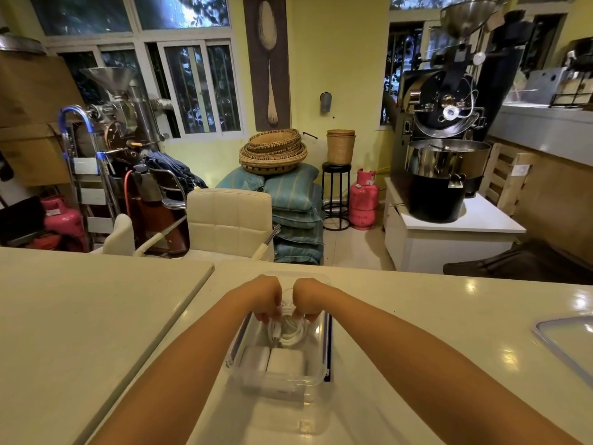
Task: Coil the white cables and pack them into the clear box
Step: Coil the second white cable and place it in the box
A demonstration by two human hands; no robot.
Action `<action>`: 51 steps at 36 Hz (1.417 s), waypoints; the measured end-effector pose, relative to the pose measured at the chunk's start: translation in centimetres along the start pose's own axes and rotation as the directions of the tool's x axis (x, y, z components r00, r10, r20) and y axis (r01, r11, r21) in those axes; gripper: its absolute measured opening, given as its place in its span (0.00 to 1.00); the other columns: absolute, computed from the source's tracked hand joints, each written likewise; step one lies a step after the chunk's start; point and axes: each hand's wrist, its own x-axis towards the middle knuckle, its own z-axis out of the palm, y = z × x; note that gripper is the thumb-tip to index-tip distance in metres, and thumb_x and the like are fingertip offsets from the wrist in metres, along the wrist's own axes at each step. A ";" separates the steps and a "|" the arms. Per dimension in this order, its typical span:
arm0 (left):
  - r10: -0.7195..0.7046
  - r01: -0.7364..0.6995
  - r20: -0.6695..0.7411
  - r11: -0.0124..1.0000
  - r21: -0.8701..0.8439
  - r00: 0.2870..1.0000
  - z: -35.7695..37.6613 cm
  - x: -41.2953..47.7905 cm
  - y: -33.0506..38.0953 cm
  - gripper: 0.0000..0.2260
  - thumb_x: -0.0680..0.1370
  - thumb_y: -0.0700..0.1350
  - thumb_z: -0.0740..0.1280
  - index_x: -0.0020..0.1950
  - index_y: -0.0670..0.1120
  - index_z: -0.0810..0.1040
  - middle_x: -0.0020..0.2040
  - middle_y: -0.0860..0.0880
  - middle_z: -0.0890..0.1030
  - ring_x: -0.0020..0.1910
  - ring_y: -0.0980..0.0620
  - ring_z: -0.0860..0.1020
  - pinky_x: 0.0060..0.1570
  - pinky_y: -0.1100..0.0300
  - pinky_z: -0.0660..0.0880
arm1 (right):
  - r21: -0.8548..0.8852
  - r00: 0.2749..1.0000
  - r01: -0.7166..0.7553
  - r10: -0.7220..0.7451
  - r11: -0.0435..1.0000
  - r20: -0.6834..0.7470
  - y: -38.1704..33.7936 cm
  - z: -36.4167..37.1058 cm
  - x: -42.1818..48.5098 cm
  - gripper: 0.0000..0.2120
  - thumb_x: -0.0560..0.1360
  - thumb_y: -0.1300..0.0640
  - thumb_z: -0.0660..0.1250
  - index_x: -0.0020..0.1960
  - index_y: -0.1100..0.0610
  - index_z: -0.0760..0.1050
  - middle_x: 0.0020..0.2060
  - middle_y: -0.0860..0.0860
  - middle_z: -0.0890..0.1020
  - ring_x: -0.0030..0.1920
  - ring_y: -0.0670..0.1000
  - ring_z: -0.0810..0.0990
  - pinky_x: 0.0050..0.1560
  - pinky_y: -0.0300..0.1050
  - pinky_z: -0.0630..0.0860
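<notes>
A clear box (324, 348) with blue side clips stands on the white counter in front of me. Inside it lies a coiled white cable (293, 332) in the far half and two white power adapters (272, 364) in the near half. My left hand (261, 295) and my right hand (309, 295) are both over the far half of the box, fingers bent down and pinching the top of the cable coil. The far part of the coil is hidden by my fingers.
The clear lid (568, 342) with blue trim lies on the counter (417, 316) at the right edge. A seam splits the counter to the left of the box. A cream chair (229, 220) stands just past the counter's far edge.
</notes>
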 end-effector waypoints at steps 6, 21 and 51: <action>0.047 -0.047 -0.022 0.999 -0.019 0.999 -0.6 0.1 -0.2 0.18 0.72 0.40 0.70 0.61 0.41 0.74 0.58 0.39 0.80 0.39 0.50 0.79 0.33 0.67 0.74 | 0.122 0.999 -0.014 0.018 0.992 -0.032 0.5 -0.1 0.8 0.11 0.74 0.56 0.67 0.50 0.64 0.76 0.43 0.59 0.83 0.36 0.51 0.77 0.46 0.42 0.77; 0.087 -0.083 0.067 0.995 -0.054 0.994 -1.7 -0.8 -0.2 0.26 0.71 0.41 0.72 0.67 0.42 0.69 0.61 0.41 0.78 0.50 0.48 0.78 0.47 0.62 0.76 | 0.326 0.995 0.095 -0.103 0.940 0.007 0.8 -0.3 -0.2 0.27 0.73 0.61 0.68 0.70 0.61 0.65 0.66 0.58 0.73 0.62 0.58 0.76 0.59 0.46 0.75; 0.148 -0.148 -0.025 0.930 -0.336 0.989 -2.6 -2.7 -0.4 0.27 0.74 0.50 0.68 0.70 0.47 0.65 0.68 0.44 0.72 0.62 0.47 0.72 0.62 0.51 0.71 | 0.474 0.994 0.098 -0.111 0.875 -0.001 1.5 -2.2 -2.9 0.23 0.78 0.54 0.59 0.71 0.59 0.62 0.67 0.58 0.70 0.60 0.56 0.75 0.61 0.49 0.73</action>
